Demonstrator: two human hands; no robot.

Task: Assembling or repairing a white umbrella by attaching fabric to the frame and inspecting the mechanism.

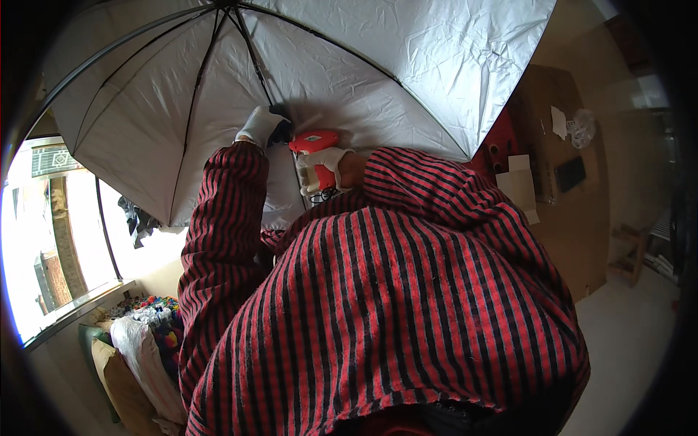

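Your right hand point(331, 158), in a pale glove, is gripping a red plastic pistol-shaped tool point(317, 139), its fingers wrapping the handle, with a thin black cord point(326, 195) showing just below. Your left hand point(256, 126), in a white glove with dark fingertips, is reaching up just beside it, near a slim black metal rib point(257, 71); you are hiding its fingertips, so whether they are pinching anything cannot be told. Both hands are working in front of a large open umbrella with a silver fabric lining point(349, 87), which is filling the upper view. The work appears to be under way, the umbrella spread and the tool in hand beside it; no finished spot is showing, so what is left cannot be judged. The tool's body is lying roughly crosswise, its front seemingly pointing left toward your other hand, its handle running downward. The umbrella's underside is facing you, its ribs fanning downward from the black hub point(224, 4); its shaft's axis is not showing clearly. Farther right, a brown cardboard sheet point(574, 196) is lying.
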